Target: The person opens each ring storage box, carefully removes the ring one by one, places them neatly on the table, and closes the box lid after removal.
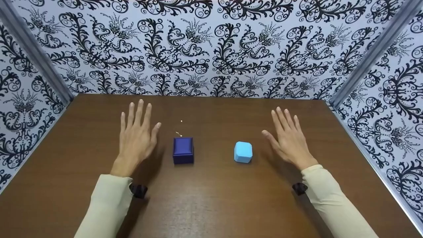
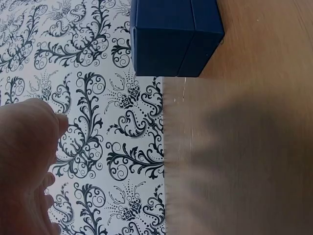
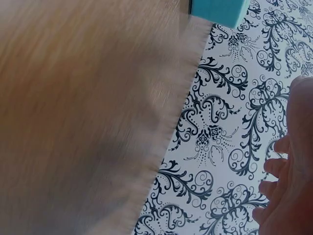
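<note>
Brown wood-grain tabletop (image 1: 211,198) spreads wide, meeting a white back panel (image 1: 211,49) with black scrollwork along its straight far edge; matching panels flank it left and right. Near the table's middle sit two small closed boxes, well apart from each other and from every edge. On the left is a navy hinged-style ring box (image 1: 183,151) with a padded top; on the right, a light-blue rounded-corner box (image 1: 243,152). Just beyond the navy box lie a thin gold-coloured piece (image 1: 178,134) and a tiny pale speck (image 1: 181,121), both too small to identify.

A person's left hand (image 1: 135,142) is outside the navy box, and the right hand (image 1: 291,142) outside the light-blue one. Both are palm down, fingers straight, thumbs spread inward, gripping nothing. Tabletop shows between each hand and its nearest box, between the two boxes, and beyond the fingertips to the far edge.
</note>
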